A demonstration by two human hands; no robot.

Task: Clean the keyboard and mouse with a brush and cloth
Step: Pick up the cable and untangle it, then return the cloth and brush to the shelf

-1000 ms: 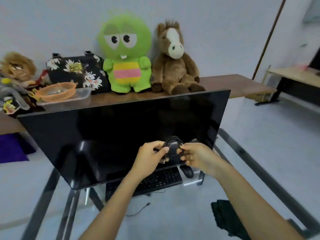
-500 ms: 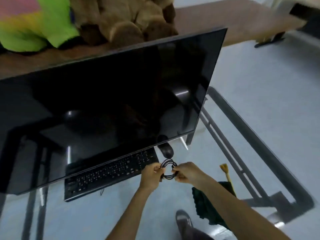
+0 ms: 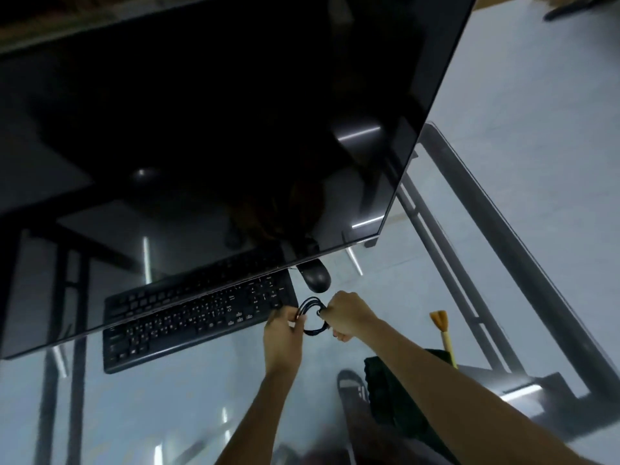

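Where both hands (image 3: pixel 315 325) pinch — mouse (image 3: pixel 315 277) just beyond

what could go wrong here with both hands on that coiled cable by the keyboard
The coiled black cable, held by the left hand and right hand, may belong to the mouse; tugging could drag the mouse across the glass desk. The coil could also spring loose over the keyboard. The brush near the desk's right edge could get knocked off.

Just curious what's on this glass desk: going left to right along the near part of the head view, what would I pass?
Black keyboard → left hand → coiled black cable → right hand → brush.
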